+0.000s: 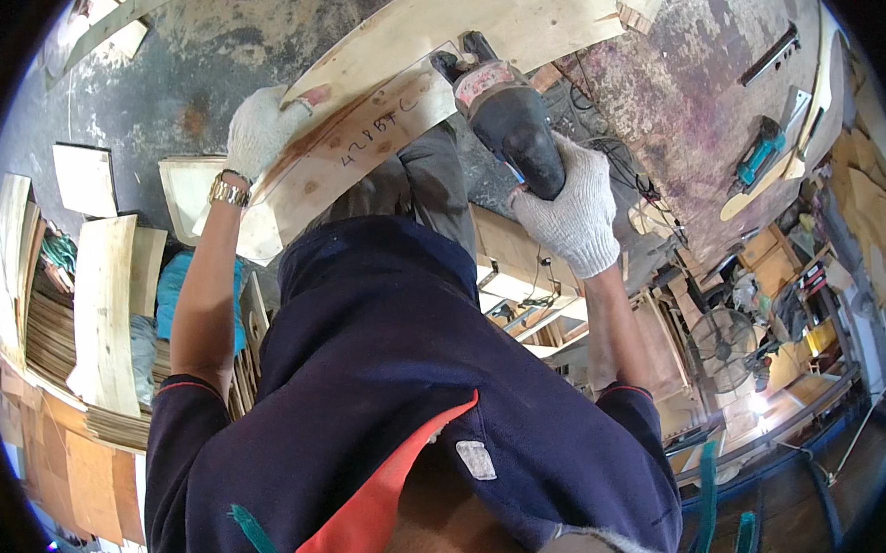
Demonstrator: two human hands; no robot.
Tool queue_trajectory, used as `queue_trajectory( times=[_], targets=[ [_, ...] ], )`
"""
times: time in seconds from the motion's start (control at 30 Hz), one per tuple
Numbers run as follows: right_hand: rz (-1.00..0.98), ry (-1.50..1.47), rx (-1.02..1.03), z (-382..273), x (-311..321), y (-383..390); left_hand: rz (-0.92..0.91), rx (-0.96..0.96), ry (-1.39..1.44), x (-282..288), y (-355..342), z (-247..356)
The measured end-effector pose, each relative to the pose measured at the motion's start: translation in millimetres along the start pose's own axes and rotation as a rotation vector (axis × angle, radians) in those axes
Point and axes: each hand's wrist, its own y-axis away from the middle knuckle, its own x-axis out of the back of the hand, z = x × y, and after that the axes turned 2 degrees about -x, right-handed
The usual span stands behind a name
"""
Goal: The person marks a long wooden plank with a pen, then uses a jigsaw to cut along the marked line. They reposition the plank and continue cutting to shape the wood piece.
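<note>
My left hand [258, 136], in a white knit glove with a metal-banded watch at the wrist, grips the left part of a curved plywood panel [369, 110]. The panel carries handwritten marks and drawn lines. In my gloved right hand [572, 210] is a black and red handheld power tool [511, 118], fingers wrapped round its rear body. Its front end rests at or just over the panel, right of the marks. I cannot make out its blade or tip.
A teal power tool [760, 152] and a dark bar [769, 54] lie on the worktable [670, 114] at the right. Cables [638, 181] trail beside the right hand. Stacked curved plywood sheets [104, 314] stand at the left. A fan [722, 347] is at lower right.
</note>
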Motion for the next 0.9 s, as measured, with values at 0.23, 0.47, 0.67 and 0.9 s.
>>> queue_trajectory(
  times=[0.23, 0.47, 0.67, 0.9],
  targets=[
    [0.037, -0.029, 0.061, -7.8, 2.2, -2.7, -0.003, -0.015, 0.010, 5.3, 2.2, 4.0],
    [0.144, 0.014, 0.123, -8.9, -2.3, -1.3, 0.147, -0.114, -0.020, -10.8, -0.7, -11.8],
    [0.086, 0.016, 0.050, -14.4, 0.1, -3.4, 0.071, -0.086, 0.005, -1.7, 0.9, -2.9],
    [0.077, 0.015, 0.008, -14.2, -2.3, -3.0, 0.093, -0.112, -0.003, -0.9, 2.3, -1.2]
  ],
)
